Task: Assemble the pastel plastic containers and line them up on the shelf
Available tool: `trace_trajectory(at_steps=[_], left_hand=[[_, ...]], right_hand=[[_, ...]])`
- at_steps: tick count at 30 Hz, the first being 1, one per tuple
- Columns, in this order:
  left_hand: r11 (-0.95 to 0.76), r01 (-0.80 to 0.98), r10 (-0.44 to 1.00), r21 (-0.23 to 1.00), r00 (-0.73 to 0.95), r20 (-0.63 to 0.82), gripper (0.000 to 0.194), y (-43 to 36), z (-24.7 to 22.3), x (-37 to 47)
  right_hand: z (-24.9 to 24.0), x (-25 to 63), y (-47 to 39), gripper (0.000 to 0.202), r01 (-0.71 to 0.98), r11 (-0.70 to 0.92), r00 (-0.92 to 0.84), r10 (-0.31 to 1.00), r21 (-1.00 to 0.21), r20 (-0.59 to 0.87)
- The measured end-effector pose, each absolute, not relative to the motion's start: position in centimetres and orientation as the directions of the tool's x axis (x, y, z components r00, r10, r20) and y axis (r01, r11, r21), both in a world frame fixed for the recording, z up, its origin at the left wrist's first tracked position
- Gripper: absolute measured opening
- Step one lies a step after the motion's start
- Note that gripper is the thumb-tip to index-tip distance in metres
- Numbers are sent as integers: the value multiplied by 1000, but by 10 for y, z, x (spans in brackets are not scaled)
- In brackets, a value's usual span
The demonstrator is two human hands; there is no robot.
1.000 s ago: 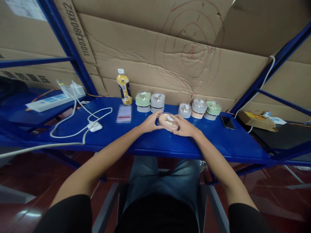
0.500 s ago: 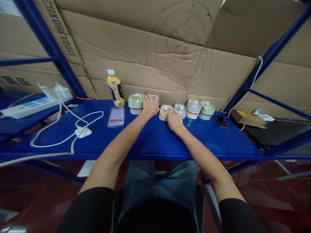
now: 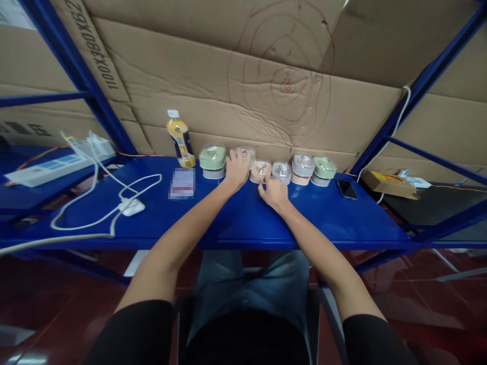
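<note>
Small lidded boxes stand in a row along the back of the blue table (image 3: 228, 223). My left hand (image 3: 238, 169) is wrapped over a grey box (image 3: 249, 155), which it partly hides. Left of it a green box (image 3: 213, 155) sits on a grey one. My right hand (image 3: 274, 191) has its fingers curled just in front of a pink box (image 3: 261, 170); whether they hold anything is hidden. Farther right are a grey box (image 3: 281, 171), a grey box (image 3: 303, 165) on a pink one and a green box (image 3: 324, 167) on a grey one.
A yellow bottle (image 3: 181, 139) stands at the back left behind a blurred flat item (image 3: 182, 183). White cables with a plug (image 3: 131, 206) lie at the left, near a power strip (image 3: 57, 167). A phone (image 3: 347, 189) and an open carton (image 3: 391, 185) are at the right.
My left hand has moved slightly right with the grey box, nearer the pink box. My right hand has drawn back a little from the pink box.
</note>
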State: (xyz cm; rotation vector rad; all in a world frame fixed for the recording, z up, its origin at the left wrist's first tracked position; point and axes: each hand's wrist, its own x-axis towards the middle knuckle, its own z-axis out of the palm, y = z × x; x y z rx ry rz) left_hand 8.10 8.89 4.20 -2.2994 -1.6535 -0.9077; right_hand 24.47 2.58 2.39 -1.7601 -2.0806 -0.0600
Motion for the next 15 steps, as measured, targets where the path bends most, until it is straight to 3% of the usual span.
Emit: trace_trajectory(at_steps=[3, 6, 8, 11, 15], left_hand=[[-541, 813, 711, 214, 307, 633, 70, 69, 42, 66], [-761, 629, 570, 156, 536, 622, 78, 48, 34, 50], [-868, 480, 461, 129, 680, 570, 82, 37, 25, 45], [-928, 336, 369, 163, 758, 537, 80, 25, 11, 41], [-908, 304, 415, 287, 741, 528, 67, 20, -4, 39]], right_hand=[[27, 272, 38, 39, 862, 205, 52, 873, -464, 484], [33, 304, 46, 53, 676, 378, 107, 800, -633, 591], [35, 320, 47, 66, 554, 513, -101, 824, -656, 558], [33, 327, 41, 81, 443, 596, -477, 789, -670, 387], [23, 316, 35, 84, 458, 615, -583, 753, -642, 306]])
